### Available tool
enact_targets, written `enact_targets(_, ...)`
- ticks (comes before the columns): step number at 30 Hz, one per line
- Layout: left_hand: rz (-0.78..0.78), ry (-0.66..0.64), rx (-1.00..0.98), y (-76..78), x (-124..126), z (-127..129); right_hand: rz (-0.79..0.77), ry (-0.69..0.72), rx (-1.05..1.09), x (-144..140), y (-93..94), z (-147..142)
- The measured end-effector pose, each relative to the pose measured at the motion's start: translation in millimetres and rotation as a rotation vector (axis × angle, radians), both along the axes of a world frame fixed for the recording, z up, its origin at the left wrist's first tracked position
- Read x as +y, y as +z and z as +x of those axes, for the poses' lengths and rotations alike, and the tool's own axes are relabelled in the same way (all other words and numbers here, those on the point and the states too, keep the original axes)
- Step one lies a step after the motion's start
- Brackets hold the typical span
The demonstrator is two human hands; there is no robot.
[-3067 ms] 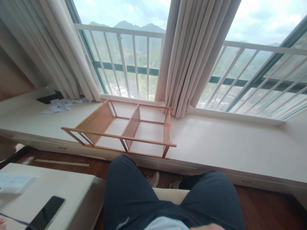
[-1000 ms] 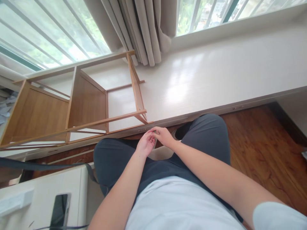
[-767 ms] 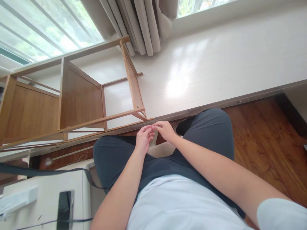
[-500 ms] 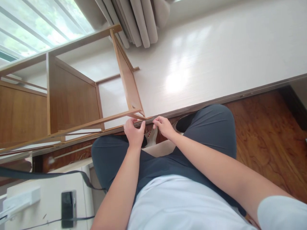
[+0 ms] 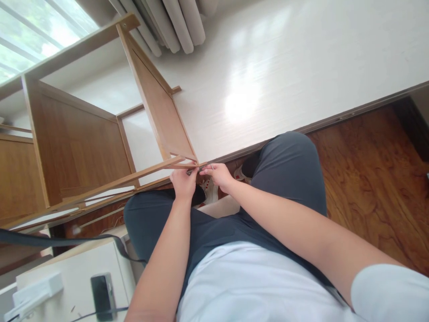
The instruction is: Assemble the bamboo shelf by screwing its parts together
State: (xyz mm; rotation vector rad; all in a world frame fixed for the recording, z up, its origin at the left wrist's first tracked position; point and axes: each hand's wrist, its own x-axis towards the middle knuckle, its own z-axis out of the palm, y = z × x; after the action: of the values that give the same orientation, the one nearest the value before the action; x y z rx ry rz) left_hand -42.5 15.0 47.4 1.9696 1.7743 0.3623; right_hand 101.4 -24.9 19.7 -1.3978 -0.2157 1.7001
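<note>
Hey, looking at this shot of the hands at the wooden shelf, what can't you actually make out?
Head view only:
- The small metal piece between the left hand and right hand: too small to tell what it is.
- The fingertips: curled under, so the grip is unclear.
- The shelf: left end cut off by the picture edge.
- The shoes: mostly hidden behind the hands and knees.
- The dark device on the white table: blurred.

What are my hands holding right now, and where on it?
Both hands meet at the near corner of the wooden shelf frame. The left hand grips the rail end; the right hand pinches a small metal piece, too small to identify.
</note>
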Motion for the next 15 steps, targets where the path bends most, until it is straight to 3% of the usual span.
enact_targets(8,-0.033,-0.013,-0.104,-3.6,1,1,0.098,-0.065,0.038,2,-7.7,-10)
enact_targets(15,-0.036,-0.068,-0.113,-4.4,0,2,-0.006,-0.063,0.026,0,7.5,-12)
